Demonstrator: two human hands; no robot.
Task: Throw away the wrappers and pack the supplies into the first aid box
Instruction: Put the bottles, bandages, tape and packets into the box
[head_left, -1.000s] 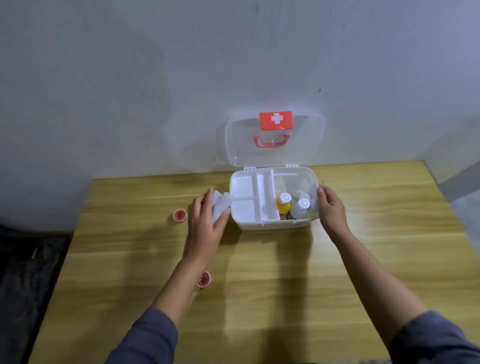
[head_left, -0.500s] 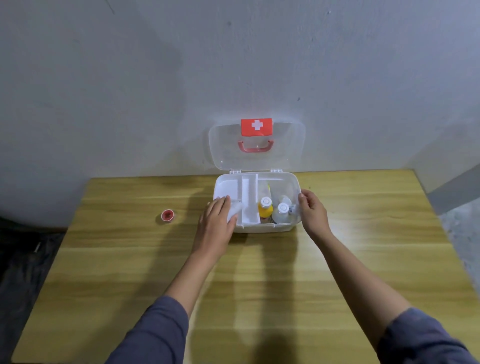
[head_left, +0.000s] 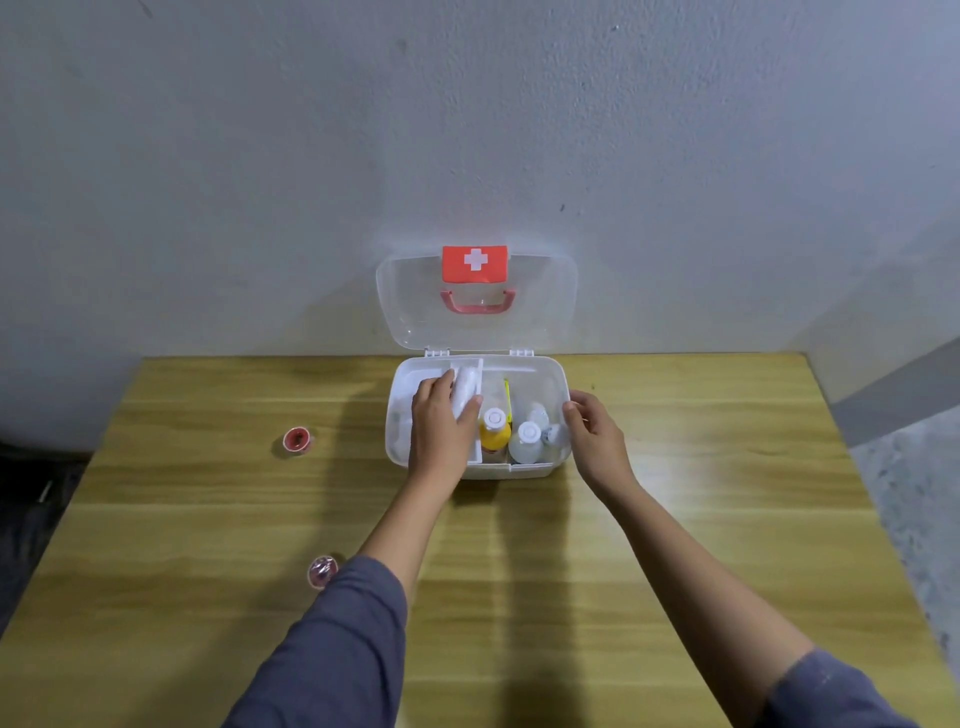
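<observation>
The white first aid box (head_left: 524, 470) stands open at the table's far edge, its clear lid (head_left: 540, 306) with a red cross label leaning against the wall. My left hand (head_left: 439, 434) is over the box's left tray, shut on a white packet (head_left: 465, 392). My right hand (head_left: 595, 441) rests on the box's right rim, fingers curled around the edge. Inside the right compartment stand a yellow bottle (head_left: 493, 434) and a clear white-capped bottle (head_left: 527, 441). Two small red tape rolls lie on the table: one (head_left: 297, 440) left of the box, another (head_left: 323, 571) near my left sleeve.
The wooden table (head_left: 675, 545) ends at the grey wall behind the box. Dark floor shows past the left edge, speckled floor past the right edge.
My left hand carried the white packet from beside the box's left side up over the rim into the left tray. The right hand stayed on the right rim.
</observation>
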